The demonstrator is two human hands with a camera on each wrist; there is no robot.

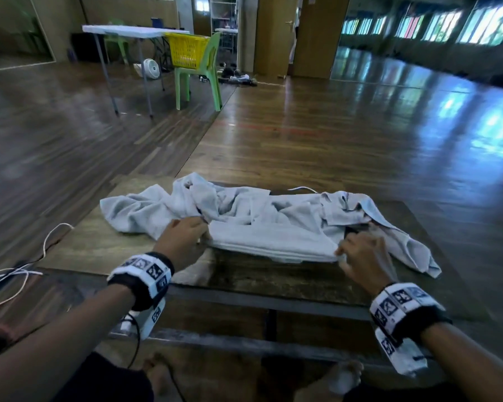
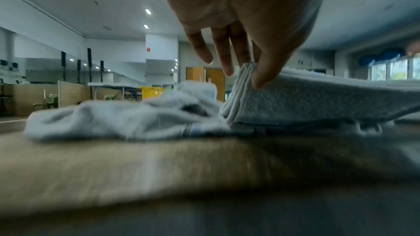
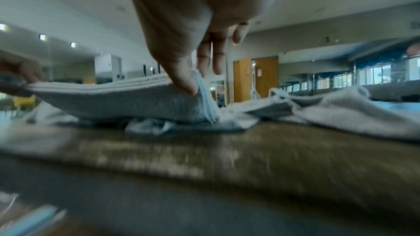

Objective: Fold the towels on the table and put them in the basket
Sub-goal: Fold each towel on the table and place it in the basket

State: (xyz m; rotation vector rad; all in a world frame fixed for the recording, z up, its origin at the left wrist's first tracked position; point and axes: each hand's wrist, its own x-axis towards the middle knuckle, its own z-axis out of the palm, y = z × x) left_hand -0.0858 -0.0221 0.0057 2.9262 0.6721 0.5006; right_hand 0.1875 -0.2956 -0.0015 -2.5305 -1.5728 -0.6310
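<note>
A folded pale grey towel lies across the near middle of the low wooden table, on top of other crumpled towels. My left hand pinches its left end, thumb on the layered edge. My right hand pinches its right end between thumb and fingers. Both ends of the folded towel are lifted a little, so it sags in the middle. A yellow basket sits on a green chair far across the room.
A loose towel trails to the table's right edge. White cables lie on the floor at the left. A white folding table stands beside the green chair. Wooden floor lies between here and there.
</note>
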